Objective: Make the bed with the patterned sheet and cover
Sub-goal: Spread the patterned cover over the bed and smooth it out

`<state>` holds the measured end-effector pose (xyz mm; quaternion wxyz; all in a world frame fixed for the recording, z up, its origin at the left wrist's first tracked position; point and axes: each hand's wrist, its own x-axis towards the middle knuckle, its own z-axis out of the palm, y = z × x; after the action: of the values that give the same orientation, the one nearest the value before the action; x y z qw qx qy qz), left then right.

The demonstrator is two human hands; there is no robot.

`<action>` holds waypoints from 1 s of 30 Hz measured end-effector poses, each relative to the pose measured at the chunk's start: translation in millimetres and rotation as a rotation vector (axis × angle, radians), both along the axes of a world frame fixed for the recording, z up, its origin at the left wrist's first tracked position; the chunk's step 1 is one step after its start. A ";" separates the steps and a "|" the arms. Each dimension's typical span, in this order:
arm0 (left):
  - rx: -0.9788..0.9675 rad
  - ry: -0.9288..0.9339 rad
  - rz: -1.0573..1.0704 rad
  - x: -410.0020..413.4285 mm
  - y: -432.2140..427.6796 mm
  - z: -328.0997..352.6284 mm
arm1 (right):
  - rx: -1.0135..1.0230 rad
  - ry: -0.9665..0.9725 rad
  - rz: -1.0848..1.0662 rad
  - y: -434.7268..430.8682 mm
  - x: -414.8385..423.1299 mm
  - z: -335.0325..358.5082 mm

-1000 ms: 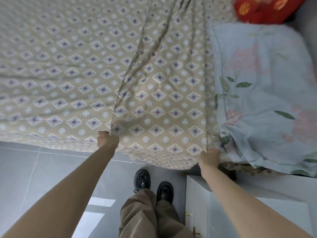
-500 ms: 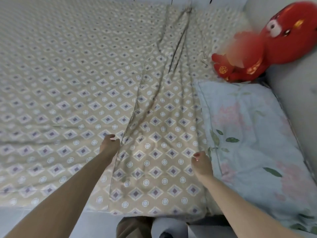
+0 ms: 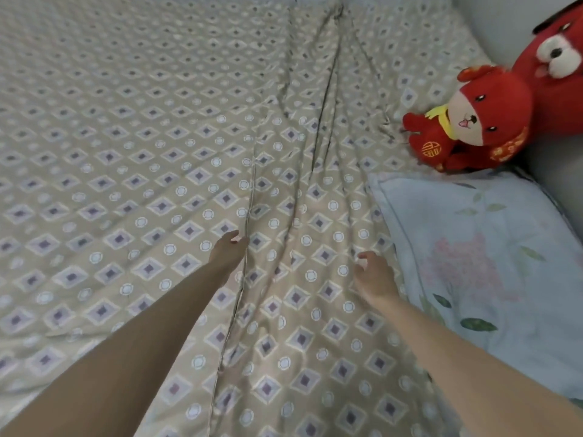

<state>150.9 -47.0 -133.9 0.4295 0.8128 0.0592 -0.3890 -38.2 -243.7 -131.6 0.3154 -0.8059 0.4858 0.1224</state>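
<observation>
A beige patterned sheet [image 3: 132, 159] with diamonds and circles covers the bed. A long raised fold [image 3: 249, 216] and several creases run from the near edge toward the far side. My left hand [image 3: 227, 251] lies on the sheet just left of the fold, fingers extended. My right hand [image 3: 373, 275] hovers or rests on the sheet to the right of the creases, fingers loosely spread and holding nothing.
A pale blue floral pillow [image 3: 492, 263] lies at the right, next to my right hand. Two red plush toys [image 3: 473, 127] sit behind it against a grey wall [image 3: 555, 171].
Both hands let go of the sheet's hanging edge and moved forward onto the bed top. My view lifted from the floor and shoes to the bed surface.
</observation>
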 end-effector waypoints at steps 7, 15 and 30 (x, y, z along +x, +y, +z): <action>-0.003 -0.077 0.053 61.2 -80.9 -38.5 | -0.118 0.057 0.094 -52.7 71.9 -49.6; 0.156 -0.344 0.319 114.8 -106.6 -51.0 | 0.052 0.170 0.060 -90.4 118.4 -71.3; 0.171 -0.261 0.232 160.6 -91.7 -65.4 | -0.170 0.001 -0.277 -126.3 179.3 -73.1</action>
<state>311.6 -138.7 -199.3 0.4050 0.8776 0.1293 -0.2216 141.0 -370.0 -204.8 0.2597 -0.7551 0.6009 0.0365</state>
